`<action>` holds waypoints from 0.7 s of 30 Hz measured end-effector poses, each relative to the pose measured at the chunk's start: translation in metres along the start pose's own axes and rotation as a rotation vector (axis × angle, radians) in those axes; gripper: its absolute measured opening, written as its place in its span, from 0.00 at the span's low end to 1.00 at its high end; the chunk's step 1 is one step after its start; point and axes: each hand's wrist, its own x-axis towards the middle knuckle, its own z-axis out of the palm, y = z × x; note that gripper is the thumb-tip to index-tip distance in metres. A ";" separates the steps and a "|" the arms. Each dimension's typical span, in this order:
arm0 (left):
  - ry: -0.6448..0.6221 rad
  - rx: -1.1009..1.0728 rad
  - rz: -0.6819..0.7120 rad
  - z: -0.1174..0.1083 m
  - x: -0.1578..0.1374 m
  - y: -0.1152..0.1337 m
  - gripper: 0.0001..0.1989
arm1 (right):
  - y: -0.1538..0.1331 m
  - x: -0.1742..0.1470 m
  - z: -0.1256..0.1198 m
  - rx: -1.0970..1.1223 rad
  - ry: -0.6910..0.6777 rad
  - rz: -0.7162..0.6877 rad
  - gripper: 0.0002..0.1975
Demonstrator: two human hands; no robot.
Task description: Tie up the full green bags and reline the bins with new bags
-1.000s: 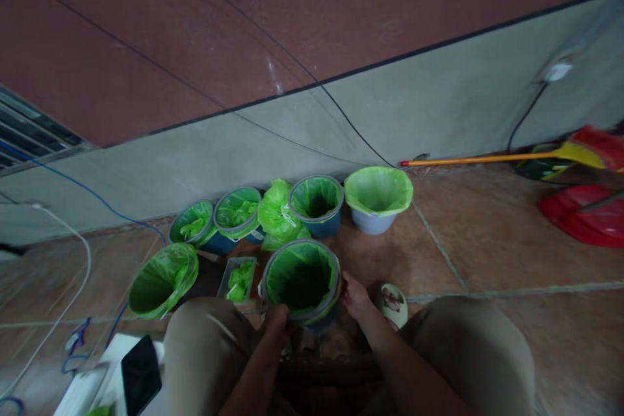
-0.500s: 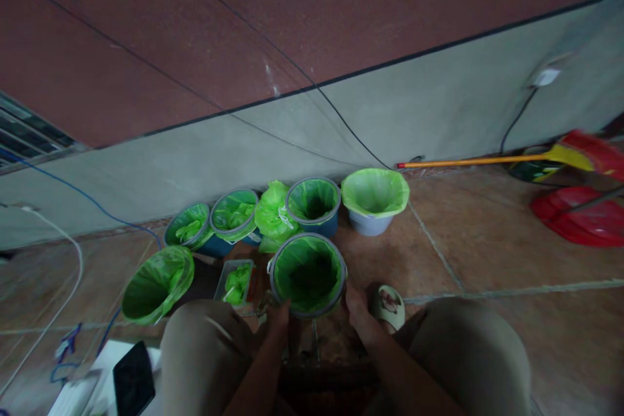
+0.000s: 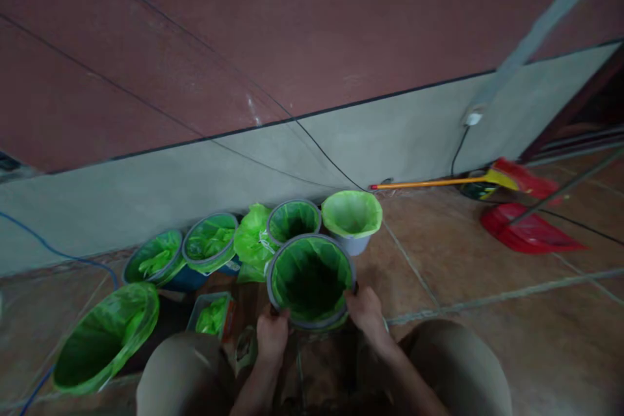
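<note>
A round bin with a grey rim is between my hands, lined with a green plastic bag whose inside is dark. My left hand is closed on the near left side of the rim. On the right side, my right hand also grips the rim, fingers curled over it. The bin looks lifted off the floor and overlaps the lined bin behind it in view. Its lower part is hidden.
Along the wall are more green-lined bins, a tied green bag and a pale bin. Nearer left are a clear tub of green bags and a tilted lined bin. A broom and red dustpan lie right.
The bin looks larger and closer, apparently raised, with both hands now plainly gripping its rim. The view has turned right, so the surroundings shift left.
</note>
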 end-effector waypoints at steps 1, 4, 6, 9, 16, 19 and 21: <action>-0.032 -0.046 0.031 0.006 -0.006 0.010 0.09 | -0.006 0.000 -0.018 -0.076 0.058 -0.045 0.04; -0.165 -0.189 0.046 0.032 -0.028 0.033 0.17 | -0.017 -0.002 -0.080 -0.179 0.154 -0.208 0.08; -0.271 -0.248 0.031 0.057 -0.045 0.043 0.22 | -0.018 -0.002 -0.124 -0.171 0.195 -0.251 0.10; -0.444 -0.293 -0.006 0.107 -0.065 0.055 0.25 | -0.012 0.011 -0.191 -0.236 0.237 -0.204 0.12; -0.922 -0.173 -0.191 0.261 -0.052 0.082 0.24 | 0.068 0.078 -0.268 -0.309 0.443 0.107 0.11; -0.921 -0.017 -0.243 0.306 -0.038 0.078 0.29 | 0.120 0.110 -0.253 -0.237 0.509 0.202 0.12; -0.881 0.091 -0.215 0.321 -0.028 0.067 0.29 | 0.143 0.131 -0.236 -0.209 0.543 0.292 0.11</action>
